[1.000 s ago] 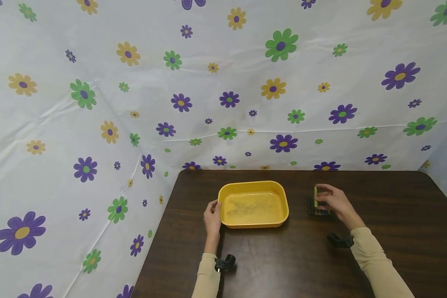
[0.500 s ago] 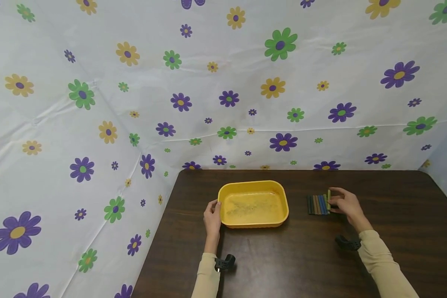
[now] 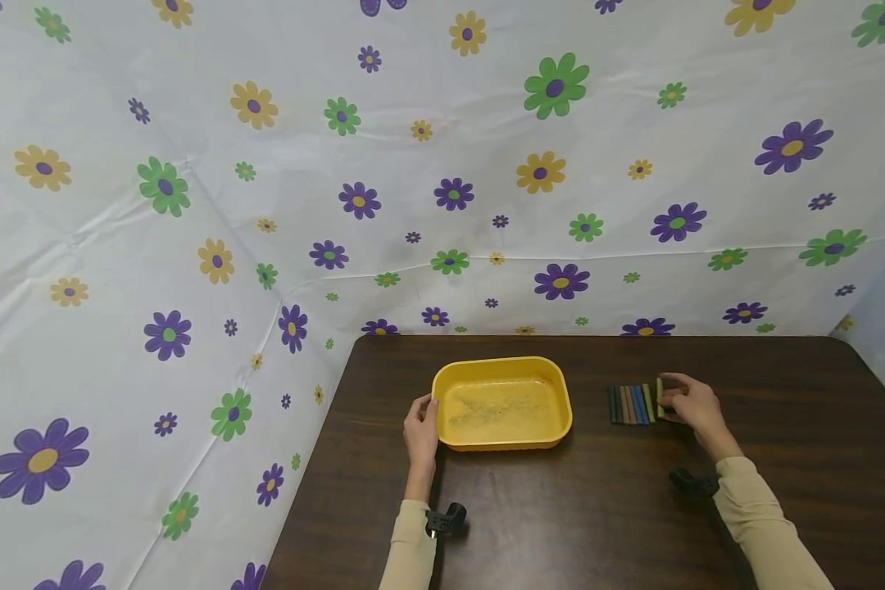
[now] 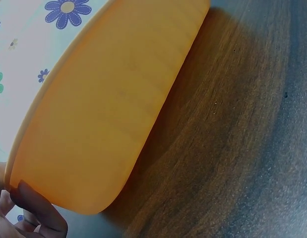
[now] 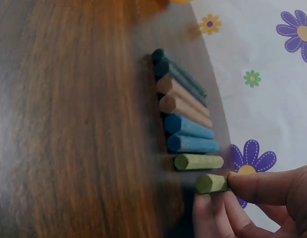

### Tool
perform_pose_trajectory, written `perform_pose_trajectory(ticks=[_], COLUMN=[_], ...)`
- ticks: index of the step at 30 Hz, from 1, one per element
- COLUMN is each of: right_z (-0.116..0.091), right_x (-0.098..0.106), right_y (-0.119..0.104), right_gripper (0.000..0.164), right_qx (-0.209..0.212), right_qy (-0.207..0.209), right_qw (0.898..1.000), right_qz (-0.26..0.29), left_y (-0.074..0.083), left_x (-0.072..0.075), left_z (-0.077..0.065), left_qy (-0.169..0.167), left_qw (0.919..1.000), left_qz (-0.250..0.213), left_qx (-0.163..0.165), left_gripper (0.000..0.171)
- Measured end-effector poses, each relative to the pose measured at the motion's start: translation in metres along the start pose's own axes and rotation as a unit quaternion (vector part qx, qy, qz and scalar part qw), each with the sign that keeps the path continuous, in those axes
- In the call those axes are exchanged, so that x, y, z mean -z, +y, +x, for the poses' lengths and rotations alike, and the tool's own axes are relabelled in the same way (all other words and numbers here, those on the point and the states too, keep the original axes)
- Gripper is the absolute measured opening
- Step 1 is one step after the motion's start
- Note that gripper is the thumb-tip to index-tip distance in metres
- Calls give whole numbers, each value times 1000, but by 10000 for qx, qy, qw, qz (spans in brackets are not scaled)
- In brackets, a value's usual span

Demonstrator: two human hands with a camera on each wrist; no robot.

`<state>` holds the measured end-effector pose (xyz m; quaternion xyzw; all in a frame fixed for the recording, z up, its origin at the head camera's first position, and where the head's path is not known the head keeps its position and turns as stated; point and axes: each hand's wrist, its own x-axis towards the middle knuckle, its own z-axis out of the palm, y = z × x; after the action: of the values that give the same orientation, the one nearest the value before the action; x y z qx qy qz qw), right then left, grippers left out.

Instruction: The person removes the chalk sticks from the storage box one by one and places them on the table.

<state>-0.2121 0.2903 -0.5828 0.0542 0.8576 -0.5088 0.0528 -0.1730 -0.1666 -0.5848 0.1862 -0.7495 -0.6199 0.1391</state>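
My right hand (image 3: 696, 407) pinches a yellow-green chalk stick (image 5: 211, 183) between thumb and fingers, at the right end of a row of chalk. A second yellow-green chalk stick (image 5: 199, 162) lies beside it, a small gap apart. Left of that, the row runs on with blue chalk sticks (image 5: 192, 144), brown chalk sticks (image 5: 185, 94) and dark green chalk sticks (image 5: 180, 79). My left hand (image 3: 420, 430) grips the left rim of a yellow plastic tub (image 3: 501, 445); in the left wrist view its fingers (image 4: 41, 208) curl at the tub's corner.
The dark wood table (image 3: 546, 516) carries the tub left of the chalk row, with a stretch of bare tabletop between them. A white sheet with printed flowers (image 3: 413, 164) hangs behind the table and along its left side.
My right hand has moved right and slightly down with the yellow-green chalk, from over the row to its right end, uncovering the other sticks. The left hand and the tub stay put.
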Motion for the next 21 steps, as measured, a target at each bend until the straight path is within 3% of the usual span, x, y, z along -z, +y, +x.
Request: perform_pose_trajectory(ticks=[6, 15, 21], right_z=[1, 0, -5], right_x=[-3, -8, -16], right_y=[0, -1, -3], right_gripper=[49, 45, 42], right_qx=[267, 367, 385], right_qy=[172, 362, 646], right_qw=[9955, 9930, 9912], right_qz=[-889, -1061, -1091], left_y=[-1, 0, 1], left_x=[0, -1, -1], left_z=[0, 1, 4], left_qy=[35, -49, 96], left_qw=[9999, 10000, 9996], left_qz=[24, -34, 216], left_qx=[-123, -15, -177], left_gripper=[32, 33, 31])
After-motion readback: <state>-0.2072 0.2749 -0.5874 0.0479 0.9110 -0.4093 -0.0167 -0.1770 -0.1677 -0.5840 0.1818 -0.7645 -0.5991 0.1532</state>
